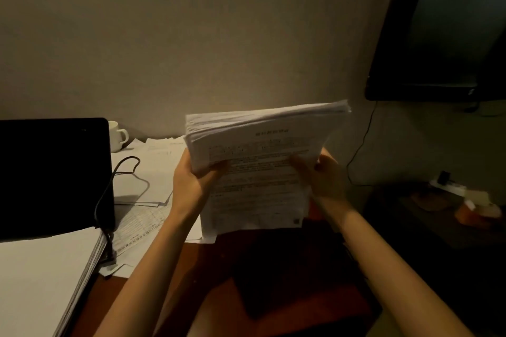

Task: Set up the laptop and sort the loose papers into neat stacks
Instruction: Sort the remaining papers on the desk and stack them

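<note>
Both hands (191,178) (thumbs forward) hold papers (260,167).

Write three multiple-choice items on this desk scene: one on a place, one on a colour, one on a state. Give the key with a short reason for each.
1. Where is the mug?
A. Behind the laptop's right corner
B. On the held paper stack
C. On the wall screen

2. What colour is the mug?
A. Red
B. White
C. Black

3. How is the paper stack held?
A. Flat on the desk, untouched
B. By one hand only
C. Raised, gripped by both hands

Key: 1 A, it stands just past the laptop's corner. 2 B, it shows white. 3 C, the left hand and right hand grip its sides.
</note>
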